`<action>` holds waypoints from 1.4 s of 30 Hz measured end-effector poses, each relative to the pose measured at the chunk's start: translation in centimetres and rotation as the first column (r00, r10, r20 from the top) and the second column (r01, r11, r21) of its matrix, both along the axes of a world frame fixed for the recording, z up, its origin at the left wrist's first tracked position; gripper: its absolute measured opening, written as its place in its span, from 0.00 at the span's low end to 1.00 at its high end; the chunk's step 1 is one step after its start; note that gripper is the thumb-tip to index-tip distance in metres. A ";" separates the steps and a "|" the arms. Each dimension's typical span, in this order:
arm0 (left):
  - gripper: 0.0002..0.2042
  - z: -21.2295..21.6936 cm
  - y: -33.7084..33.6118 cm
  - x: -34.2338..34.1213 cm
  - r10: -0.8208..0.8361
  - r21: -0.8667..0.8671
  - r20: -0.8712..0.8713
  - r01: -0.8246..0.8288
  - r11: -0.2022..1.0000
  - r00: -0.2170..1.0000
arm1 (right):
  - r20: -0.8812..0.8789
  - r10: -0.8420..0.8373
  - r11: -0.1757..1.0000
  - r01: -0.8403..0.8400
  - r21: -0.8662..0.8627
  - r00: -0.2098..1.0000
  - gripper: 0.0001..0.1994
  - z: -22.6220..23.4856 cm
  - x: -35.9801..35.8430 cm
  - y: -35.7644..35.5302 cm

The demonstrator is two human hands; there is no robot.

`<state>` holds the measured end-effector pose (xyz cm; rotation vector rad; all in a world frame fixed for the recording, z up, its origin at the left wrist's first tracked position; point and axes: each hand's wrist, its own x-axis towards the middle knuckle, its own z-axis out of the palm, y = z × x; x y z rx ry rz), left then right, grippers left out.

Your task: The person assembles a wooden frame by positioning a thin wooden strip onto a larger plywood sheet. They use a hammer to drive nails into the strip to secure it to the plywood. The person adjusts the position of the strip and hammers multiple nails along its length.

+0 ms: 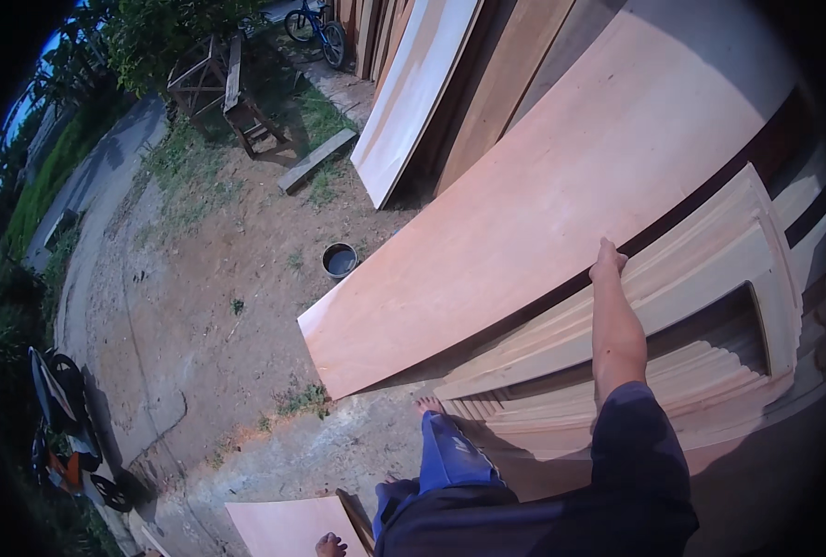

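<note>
My right arm reaches forward, and my right hand is closed on the near edge of a long, pale pinkish plywood sheet. The sheet leans at a slant, its low end down near the ground. Beside that hand lie stacked wooden panel frames with curved cut-outs. At the bottom edge, my left hand shows only in part, fingers slightly bent and apart, over a smaller plywood piece. It appears to hold nothing, and whether it touches that piece I cannot tell.
A bucket stands on the dirt just past the sheet's low end. More boards lean at the back, near a wooden block, a wooden stand and a blue bicycle. A motorcycle is at left.
</note>
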<state>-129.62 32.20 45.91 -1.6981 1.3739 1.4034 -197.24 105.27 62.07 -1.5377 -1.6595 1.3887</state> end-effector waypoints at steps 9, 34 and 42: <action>0.23 4.1 1.5 -4.6 0.089 -0.220 -0.219 -0.138 0.966 0.972 | -0.173 -0.032 0.980 -0.003 -0.198 0.984 0.45 -1.1 -2.6 0.4; 0.39 14.6 16.9 -45.1 0.921 0.912 -0.388 -0.136 0.387 0.019 | -0.512 0.811 0.526 -0.735 0.427 0.283 0.15 25.6 8.5 -26.1; 0.23 22.4 8.9 -37.3 0.876 0.911 -0.405 -0.194 0.363 -0.263 | -0.635 0.764 0.494 -0.736 0.462 0.114 0.17 27.0 7.3 -32.1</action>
